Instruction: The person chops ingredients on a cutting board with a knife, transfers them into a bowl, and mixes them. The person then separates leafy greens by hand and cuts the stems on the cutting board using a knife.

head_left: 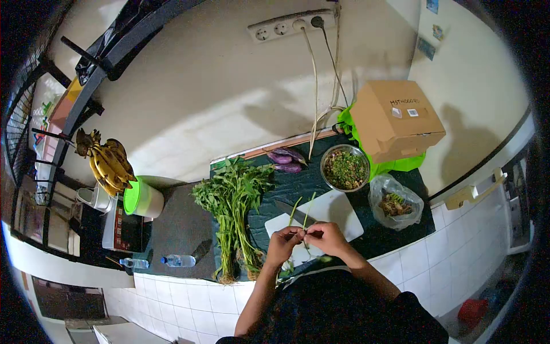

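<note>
Both hands meet over the front of a white cutting board [344, 215]. My left hand [285, 243] is closed, its fingertips pinching a thin green stem [295, 210]. Touching it from the right, my right hand [326, 237] is also closed, on another green stem [310, 209]. A knife [288, 210] lies on the board behind the hands. To the left rest bunches of leafy greens [232, 200] with roots toward the front edge. A metal bowl [345, 167] of chopped greens stands behind the board, and a plastic bag [395, 202] of scraps is to its right.
Purple eggplants [286, 159] lie near the wall. A cardboard box [399, 120] stands at the back right. Two water bottles [179, 261] [134, 263] and a green-lidded container [143, 198] are on the left. Bananas [107, 163] hang above them. A power strip [291, 26] is on the wall.
</note>
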Demonstrator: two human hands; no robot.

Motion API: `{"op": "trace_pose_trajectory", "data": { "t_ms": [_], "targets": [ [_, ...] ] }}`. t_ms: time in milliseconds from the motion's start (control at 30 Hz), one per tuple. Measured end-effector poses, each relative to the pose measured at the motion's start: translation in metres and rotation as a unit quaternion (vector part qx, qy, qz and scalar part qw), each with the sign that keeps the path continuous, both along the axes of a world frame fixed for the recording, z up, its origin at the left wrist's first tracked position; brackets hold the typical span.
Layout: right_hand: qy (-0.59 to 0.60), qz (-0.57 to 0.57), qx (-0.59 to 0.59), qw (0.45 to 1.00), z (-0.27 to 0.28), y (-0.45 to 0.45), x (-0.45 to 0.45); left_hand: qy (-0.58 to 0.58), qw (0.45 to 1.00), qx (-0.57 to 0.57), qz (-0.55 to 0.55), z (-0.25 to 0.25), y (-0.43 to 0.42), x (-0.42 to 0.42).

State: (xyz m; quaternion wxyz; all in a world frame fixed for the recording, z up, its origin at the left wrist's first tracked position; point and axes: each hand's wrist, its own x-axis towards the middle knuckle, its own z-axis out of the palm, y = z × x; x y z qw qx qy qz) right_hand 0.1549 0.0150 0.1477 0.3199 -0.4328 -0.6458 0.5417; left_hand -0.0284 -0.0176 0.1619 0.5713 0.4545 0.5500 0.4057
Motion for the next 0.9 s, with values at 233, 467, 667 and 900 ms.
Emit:
{"op": "trace_pose_trajectory", "data": {
  "t_ms": [233,467,667,900],
  "targets": [
    [-0.015,-0.029,0.031,0.999,0.005,0.000,0.002,-0.014,1.000,0.019,0.020,-0.011,-0.005,0.009],
    [-0.024,-0.023,-0.040,0.999,-0.011,0.014,0.005,0.022,0.997,0.024,0.073,-0.012,-0.004,0.012],
    [-0.090,-0.168,0.079,0.978,-0.032,0.071,0.001,-0.019,0.986,0.047,0.157,0.002,0.004,-0.013],
    [-0.202,-0.034,0.187,0.961,-0.023,0.120,-0.011,0.002,0.987,0.038,0.155,-0.002,0.011,-0.022]
  ]
}}
